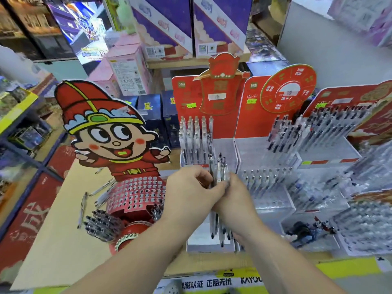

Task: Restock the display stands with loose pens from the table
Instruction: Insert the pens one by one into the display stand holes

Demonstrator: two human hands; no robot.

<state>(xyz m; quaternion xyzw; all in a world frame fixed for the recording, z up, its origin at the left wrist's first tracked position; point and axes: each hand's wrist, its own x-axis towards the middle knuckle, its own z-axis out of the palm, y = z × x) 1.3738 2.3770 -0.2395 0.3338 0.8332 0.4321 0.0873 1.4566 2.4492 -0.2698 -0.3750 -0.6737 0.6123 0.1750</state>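
**Head view.** We look down on a tan table [53,240] crowded with pen displays. Both forearms enter from the lower edge and meet near the centre.

- **Hands.** The left hand [188,187] has its fingers curled round a bundle of pens [219,168], with the thumb pressed against the barrels. The right hand [236,200] grasps the same bundle from the other side, its fingers folded over the barrels just beside the left thumb. The 2 hands touch.
- **Bundle.** It stands roughly upright, clip ends rising above the knuckles and writing tips hanging below the wrists. We cannot count its pens, since blur merges them. It is held in front of the middle red stand [186,96].
- **Stands.** The clear rack of the middle red stand carries rows of upright white pens [196,134] on its left part. To its right is the wheel stand [288,90], red with a round dial on its backboard. Further right, a sloped stand [339,124] is packed with dark-capped pens. At left, the cartoon stand [106,134] shows a figure in a red hat. It has a perforated red panel [137,194] with many round holes and a cluster of dark-tipped pens [101,225] at its lower left.
- **Table.** Several loose pens [83,206] lie flat on it, just left of that panel.
- **Background.** Purple boxes [165,24] and a pink box [125,68] sit on shelving.
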